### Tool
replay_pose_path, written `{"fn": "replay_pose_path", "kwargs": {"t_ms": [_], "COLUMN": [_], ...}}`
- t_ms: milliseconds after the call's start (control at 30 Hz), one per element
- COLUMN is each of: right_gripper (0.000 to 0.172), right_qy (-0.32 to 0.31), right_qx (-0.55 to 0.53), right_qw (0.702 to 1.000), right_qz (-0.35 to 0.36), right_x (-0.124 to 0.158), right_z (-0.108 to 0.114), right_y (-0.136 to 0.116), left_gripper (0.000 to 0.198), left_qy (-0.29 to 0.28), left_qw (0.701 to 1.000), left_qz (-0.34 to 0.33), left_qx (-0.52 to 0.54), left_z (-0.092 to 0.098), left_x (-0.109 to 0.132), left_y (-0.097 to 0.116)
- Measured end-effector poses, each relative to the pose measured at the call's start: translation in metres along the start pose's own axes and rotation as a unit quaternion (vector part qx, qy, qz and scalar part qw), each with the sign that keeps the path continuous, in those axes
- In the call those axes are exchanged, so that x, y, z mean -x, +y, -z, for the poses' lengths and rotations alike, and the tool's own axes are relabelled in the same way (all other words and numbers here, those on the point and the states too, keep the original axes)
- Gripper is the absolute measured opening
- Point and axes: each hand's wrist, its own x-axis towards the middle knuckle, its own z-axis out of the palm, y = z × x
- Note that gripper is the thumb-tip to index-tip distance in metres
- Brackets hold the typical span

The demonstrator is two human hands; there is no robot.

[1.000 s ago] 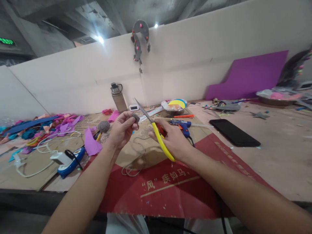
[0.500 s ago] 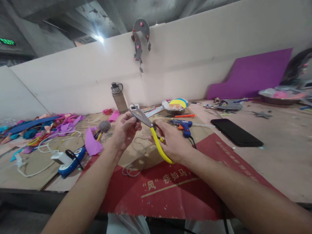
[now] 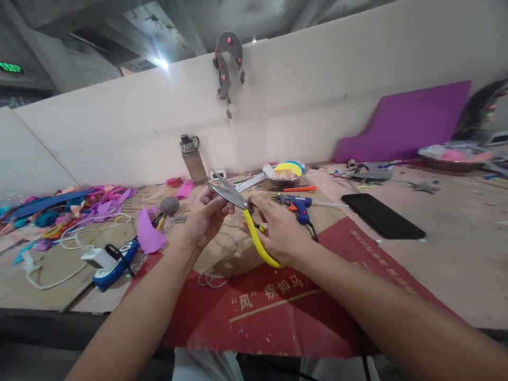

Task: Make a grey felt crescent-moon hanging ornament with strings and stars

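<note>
My right hand [image 3: 280, 230] is closed round the yellow handles of a pair of scissors [image 3: 246, 214], whose grey blades point up and left. My left hand [image 3: 206, 214] is closed just under the blades, its fingertips pinched at them; the small grey piece it held a moment ago is hidden behind the blades. A thin grey thread [image 3: 224, 254] hangs down from my hands onto the cardboard. A grey yarn ball [image 3: 170, 205] lies on the table left of my left hand.
A blue glue gun [image 3: 297, 203], a black phone [image 3: 383, 216] and an orange pen [image 3: 297, 189] lie right of my hands. A bottle [image 3: 193, 159] stands by the white wall. Coloured felt scraps [image 3: 79, 206], a white charger [image 3: 97, 257] and a purple sheet [image 3: 405, 124] surround the red cardboard [image 3: 278, 307].
The scissor blades have swung down and left onto the grey piece in my left hand, now covering it. Both hands stayed in place above the cardboard.
</note>
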Motion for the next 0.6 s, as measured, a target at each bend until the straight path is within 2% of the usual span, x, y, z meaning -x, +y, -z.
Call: {"fn": "replay_pose_path", "kwargs": {"t_ms": [600], "right_gripper": [0.047], "right_qy": [-0.004], "right_qx": [0.009], "right_qw": [1.000], "right_qz": [0.006], "right_x": [0.0009], "right_z": [0.0003], "right_y": [0.0002], "left_gripper": [0.020], "left_qy": [0.004], "left_qw": [1.000], "left_qz": [0.000], "left_qx": [-0.013], "left_z": [0.0019], "left_x": [0.0005], "left_y": [0.0000]}}
